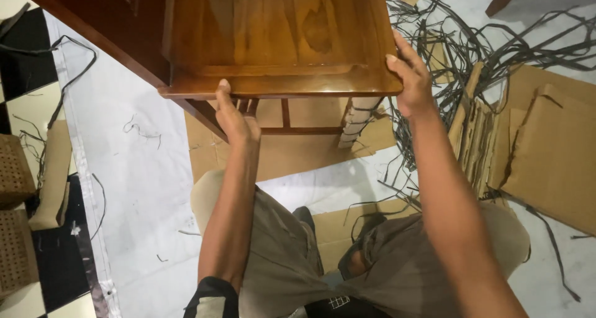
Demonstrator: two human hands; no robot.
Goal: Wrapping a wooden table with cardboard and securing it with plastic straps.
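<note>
The table [279, 38], dark polished wood, stands on the white sheet [143, 187] over the floor, its near edge just above the person's knees. The left hand [236, 116] grips that near edge from below, thumb on top, fingers curled under the rim. The right hand [410, 76] clasps the near right corner, fingers wrapped narrowly over the side edge. Cardboard [546, 144] and dark strapping [472, 45] crowd the right side; the sheet to the left lies more open.
</note>
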